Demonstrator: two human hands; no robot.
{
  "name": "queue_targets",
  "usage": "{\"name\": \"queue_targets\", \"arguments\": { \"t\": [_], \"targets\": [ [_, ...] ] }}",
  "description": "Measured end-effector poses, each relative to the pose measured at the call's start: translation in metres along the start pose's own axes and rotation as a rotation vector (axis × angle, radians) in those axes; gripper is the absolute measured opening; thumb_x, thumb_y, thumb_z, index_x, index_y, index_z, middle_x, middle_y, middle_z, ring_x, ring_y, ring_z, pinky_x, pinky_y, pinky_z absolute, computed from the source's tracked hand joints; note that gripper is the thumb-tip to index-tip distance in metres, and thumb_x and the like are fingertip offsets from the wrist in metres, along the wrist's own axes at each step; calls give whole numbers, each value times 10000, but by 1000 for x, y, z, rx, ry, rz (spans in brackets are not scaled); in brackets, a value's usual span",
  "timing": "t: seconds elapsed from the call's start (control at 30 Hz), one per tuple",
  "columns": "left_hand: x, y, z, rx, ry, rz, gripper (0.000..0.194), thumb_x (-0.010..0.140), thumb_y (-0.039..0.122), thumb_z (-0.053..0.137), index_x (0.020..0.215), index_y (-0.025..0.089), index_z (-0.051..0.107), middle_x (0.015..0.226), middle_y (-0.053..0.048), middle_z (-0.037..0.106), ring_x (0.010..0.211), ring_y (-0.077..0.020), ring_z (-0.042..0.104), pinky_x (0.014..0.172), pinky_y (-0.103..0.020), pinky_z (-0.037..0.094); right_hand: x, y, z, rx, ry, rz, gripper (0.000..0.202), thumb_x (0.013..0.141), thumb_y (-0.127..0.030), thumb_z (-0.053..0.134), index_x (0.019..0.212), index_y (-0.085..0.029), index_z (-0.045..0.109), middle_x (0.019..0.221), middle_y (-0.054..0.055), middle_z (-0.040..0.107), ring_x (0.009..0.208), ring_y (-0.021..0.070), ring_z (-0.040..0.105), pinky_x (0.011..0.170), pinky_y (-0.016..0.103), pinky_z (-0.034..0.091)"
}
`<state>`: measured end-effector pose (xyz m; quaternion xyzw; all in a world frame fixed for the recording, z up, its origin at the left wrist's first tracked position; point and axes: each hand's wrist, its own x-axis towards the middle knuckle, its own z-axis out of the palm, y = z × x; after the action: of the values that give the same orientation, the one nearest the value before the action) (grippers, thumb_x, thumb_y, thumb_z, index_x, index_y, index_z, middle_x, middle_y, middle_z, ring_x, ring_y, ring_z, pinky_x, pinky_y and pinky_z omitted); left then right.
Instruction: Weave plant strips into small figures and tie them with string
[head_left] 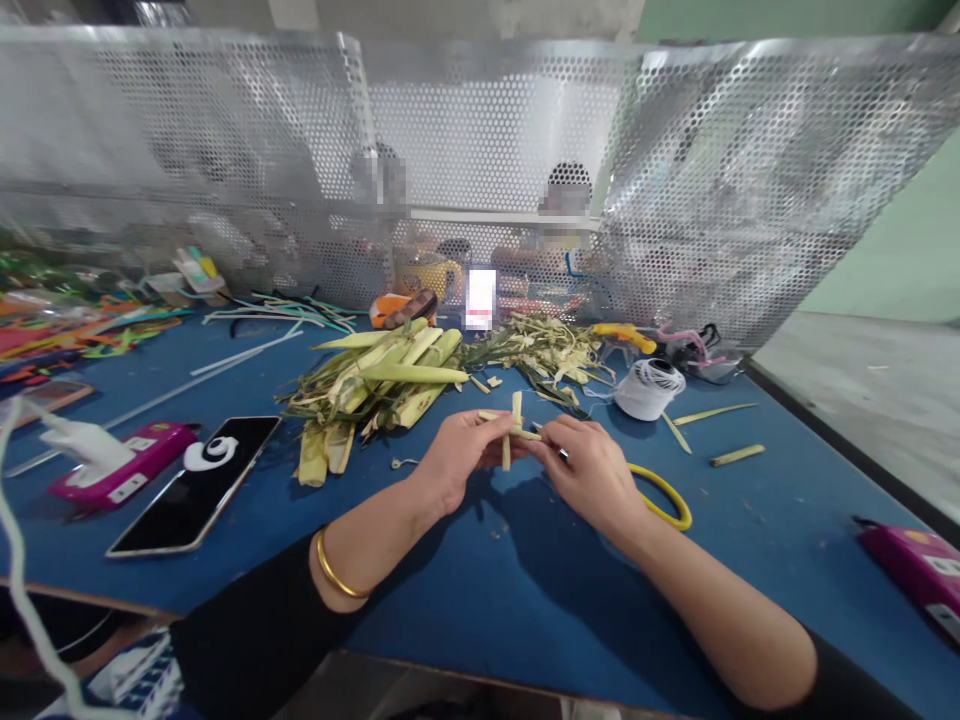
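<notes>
Above the middle of the blue table, my left hand (466, 450) is closed on a small cross of pale green leaf strips (516, 430), one strip upright and one lying across it. My right hand (589, 462) pinches the right end of the crosswise strip, and a small dark, shiny item shows between its fingers, too small to name. Behind my left hand lies a pile of folded green husks (397, 375). Shredded leaf pieces (551, 350) are heaped behind both hands. A white spool of string (649, 390) stands beyond my right hand.
A yellow ring (679, 505) lies beside my right wrist. To the left are a black phone (202, 490) and a magenta power strip (142, 465) with a white plug and cable. A perforated metal screen (487, 130) borders the table's back, with people behind it. Another magenta strip (919, 570) sits far right.
</notes>
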<state>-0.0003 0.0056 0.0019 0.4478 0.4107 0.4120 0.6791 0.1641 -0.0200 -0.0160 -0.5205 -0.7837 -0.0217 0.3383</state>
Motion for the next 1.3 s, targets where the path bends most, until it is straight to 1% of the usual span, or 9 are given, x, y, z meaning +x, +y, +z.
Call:
{"name": "queue_targets", "arguments": {
  "t": [0.13, 0.3, 0.47, 0.57, 0.67, 0.8, 0.97, 1.2, 1.3],
  "targets": [
    [1, -1, 1, 112, 39, 40, 151, 675, 225, 771, 751, 127, 685, 615, -22, 665, 568, -123, 616, 593, -239, 476, 1, -5, -2, 217, -65, 17, 352, 923, -284, 469, 582, -195, 479, 620, -7, 501, 620, 132, 488, 640, 274, 340],
    [1, 1, 1, 65, 60, 7, 176, 654, 242, 793, 707, 130, 668, 561, 1, 619, 532, -102, 572, 591, -245, 484, 5, -6, -10, 491, -52, 50, 376, 858, -307, 504, 503, -191, 464, 565, -15, 465, 579, 120, 450, 616, 273, 341],
    [-2, 2, 0, 120, -60, -48, 281, 628, 356, 814, 745, 136, 685, 591, -8, 626, 537, -109, 569, 606, -263, 480, 10, 1, -8, 763, -99, 509, 377, 803, -519, 548, 657, -180, 624, 590, -12, 527, 617, 138, 482, 601, 272, 353],
    [-3, -2, 0, 138, -132, -107, 385, 663, 498, 758, 738, 132, 670, 606, -30, 632, 544, -119, 573, 599, -269, 473, 11, 1, -4, 898, -105, 618, 383, 684, -554, 669, 656, -175, 624, 562, -21, 538, 571, 126, 473, 589, 269, 361],
    [-3, -7, 3, 150, -120, -124, 423, 633, 538, 760, 684, 137, 637, 558, -1, 577, 516, -103, 525, 573, -259, 458, 10, -3, -1, 937, -79, 599, 346, 630, -499, 725, 605, -182, 590, 545, -24, 543, 545, 116, 461, 566, 263, 361],
    [-1, -12, 5, 191, -129, -71, 339, 605, 449, 788, 600, 160, 613, 460, 56, 452, 446, -73, 393, 539, -248, 425, 6, -4, 4, 881, 6, 581, 313, 679, -457, 679, 566, -194, 552, 500, -40, 493, 512, 106, 405, 531, 261, 330],
    [0, -10, 4, 239, -160, -21, 220, 628, 367, 749, 627, 158, 682, 432, 54, 435, 443, -81, 359, 547, -258, 413, 3, 2, 8, 815, 93, 611, 319, 721, -438, 640, 553, -199, 511, 481, -54, 439, 493, 100, 367, 501, 254, 304],
    [-8, -7, 8, 392, -183, 6, 223, 606, 364, 765, 615, 154, 691, 511, 34, 486, 475, -84, 385, 520, -244, 381, 8, 1, -1, 610, -55, 268, 160, 771, -334, 604, 765, -203, 696, 785, 26, 654, 765, 167, 584, 716, 306, 435],
    [-11, -7, 10, 429, -187, 14, 211, 669, 366, 697, 612, 164, 688, 482, 41, 455, 469, -89, 389, 509, -233, 364, 7, -5, -3, 647, -77, 282, 173, 763, -330, 618, 653, -202, 658, 735, 19, 645, 728, 160, 586, 707, 300, 440]
  ]
}}
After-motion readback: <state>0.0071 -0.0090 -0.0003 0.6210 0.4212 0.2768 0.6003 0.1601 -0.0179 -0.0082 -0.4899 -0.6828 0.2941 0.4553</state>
